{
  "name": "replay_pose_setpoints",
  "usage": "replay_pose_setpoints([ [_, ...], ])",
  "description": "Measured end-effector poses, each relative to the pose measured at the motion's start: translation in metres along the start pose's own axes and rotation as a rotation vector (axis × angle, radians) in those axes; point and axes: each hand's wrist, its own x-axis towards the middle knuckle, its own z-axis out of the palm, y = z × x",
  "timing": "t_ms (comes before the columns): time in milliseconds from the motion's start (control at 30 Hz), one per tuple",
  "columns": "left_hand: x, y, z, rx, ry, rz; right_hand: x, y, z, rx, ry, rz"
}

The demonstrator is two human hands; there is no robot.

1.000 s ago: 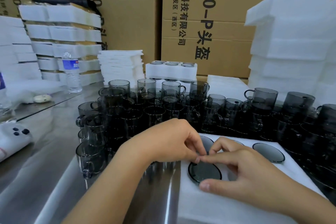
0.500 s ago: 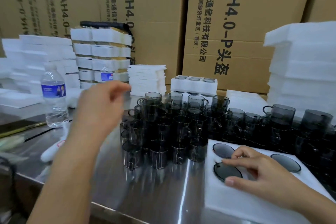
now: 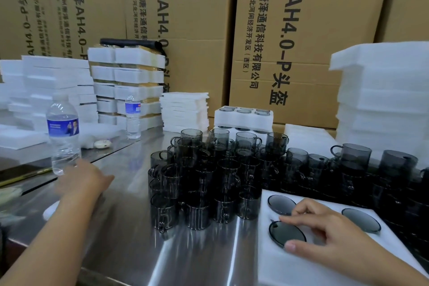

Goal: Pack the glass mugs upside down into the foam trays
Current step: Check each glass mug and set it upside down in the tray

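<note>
Fingers [image 3: 299, 219] of the right hand [image 3: 329, 230] are lying spread over upturned mugs [image 3: 361, 219] in the foam tray [image 3: 301, 268], probably seating them; the left hand [image 3: 86, 181] is hovering open above the counter [image 3: 130, 227].

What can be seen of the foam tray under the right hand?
The foam tray is a white, soft-looking slab lying flat on the steel table at the near right. Three dark round mug bases show in its holes, mugs inverted. The right hand rests on it, fingers spread; loose mugs crowd its far edge.
</note>
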Motion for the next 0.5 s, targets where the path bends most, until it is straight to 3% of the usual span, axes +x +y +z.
replay_pose_setpoints([
  [100,0.004,-0.009,0.012,-0.041,-0.043,-0.03,0.0,0.001,0.0,0.0,0.01,0.001],
  [300,-0.001,-0.013,0.007,-0.082,-0.12,0.123,0.002,0.003,0.0,-0.003,0.011,-0.001],
  [500,-0.029,-0.008,0.012,-0.468,-0.225,0.326,0.007,0.006,0.0,0.036,-0.028,-0.022],
])
